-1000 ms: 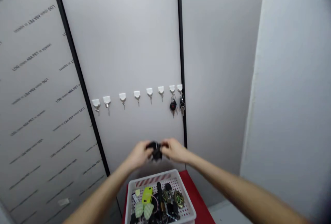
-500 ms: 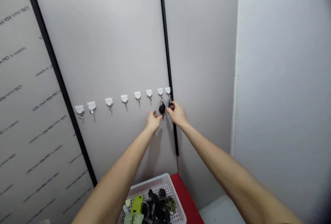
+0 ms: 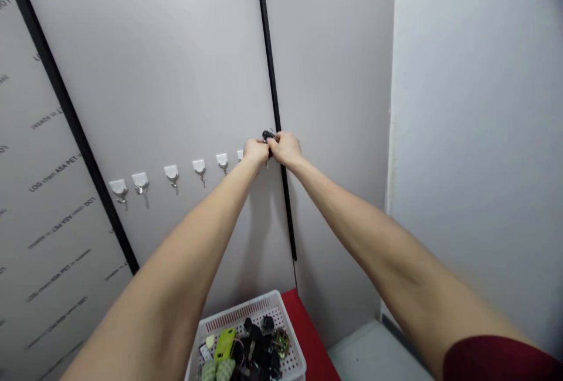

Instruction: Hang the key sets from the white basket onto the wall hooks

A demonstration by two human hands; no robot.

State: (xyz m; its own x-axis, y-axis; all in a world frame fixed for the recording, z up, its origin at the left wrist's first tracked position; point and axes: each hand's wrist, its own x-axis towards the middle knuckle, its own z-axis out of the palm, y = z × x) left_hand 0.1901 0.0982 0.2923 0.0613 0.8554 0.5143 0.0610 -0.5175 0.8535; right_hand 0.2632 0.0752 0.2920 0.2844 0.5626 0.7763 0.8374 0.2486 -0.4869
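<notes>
Both my hands meet at the right end of a row of hooks on the wardrobe door. My right hand [image 3: 287, 148] is closed, its thumb and fingers pinching a black key fob [image 3: 267, 135] with a bit of metal showing. My left hand [image 3: 255, 150] is closed too, its fingertips against the same bunch of keys from the left. The hooks right behind my hands are mostly covered. Farther left, white adhesive hooks [image 3: 199, 167] with metal prongs hang bare in a line.
Below stands a white plastic basket [image 3: 300, 350] with several dark items, a yellow-green case [image 3: 225, 343] and a round greenish piece [image 3: 280, 342]. It sits on a red surface [image 3: 310, 334]. A long black handle strip [image 3: 271, 64] runs down the door. A pale wall [image 3: 475, 135] rises on the right.
My hands have moved up and closer together, onto the key fob at the hooks. The fob now sits higher and tilted between my fingers. The view has shifted slightly right.
</notes>
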